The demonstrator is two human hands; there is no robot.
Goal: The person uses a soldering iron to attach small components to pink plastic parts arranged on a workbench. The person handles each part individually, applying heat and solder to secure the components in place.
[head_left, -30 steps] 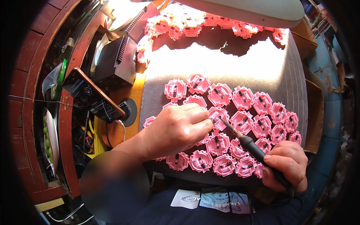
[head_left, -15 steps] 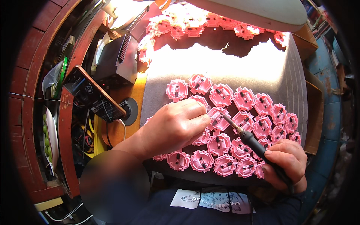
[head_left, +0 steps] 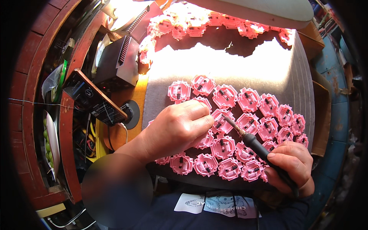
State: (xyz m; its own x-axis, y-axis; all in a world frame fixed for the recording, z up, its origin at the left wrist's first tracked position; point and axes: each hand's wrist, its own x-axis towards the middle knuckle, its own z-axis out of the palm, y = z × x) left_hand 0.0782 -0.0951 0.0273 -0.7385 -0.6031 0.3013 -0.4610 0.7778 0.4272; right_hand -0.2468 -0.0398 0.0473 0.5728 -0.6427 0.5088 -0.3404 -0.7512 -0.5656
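Observation:
My right hand [head_left: 293, 165] grips the black handle of a soldering iron [head_left: 256, 145], which slants up and to the left. Its metal tip sits over a pink plastic housing [head_left: 221, 125] with small black parts inside; whether it touches cannot be told. Just left of the tip, my left hand [head_left: 178, 125] is closed in a pinch. What those fingers hold, if anything, is hidden. More pink housings [head_left: 224, 96] of the same kind lie in rows around both hands, some partly covered by my left hand.
A grey mat [head_left: 165, 76] lies under the housings, with more pink pieces [head_left: 195, 28] piled at its far edge. Above it hangs a pale lamp head [head_left: 264, 11]. On the left stand a phone [head_left: 94, 99] on a holder and a dark box-shaped device [head_left: 119, 63]. Cardboard [head_left: 320, 115] borders the right.
Both hands stay in nearly the same pose. The iron's tip has shifted slightly left and up over the same housing, while the whole view has moved a little.

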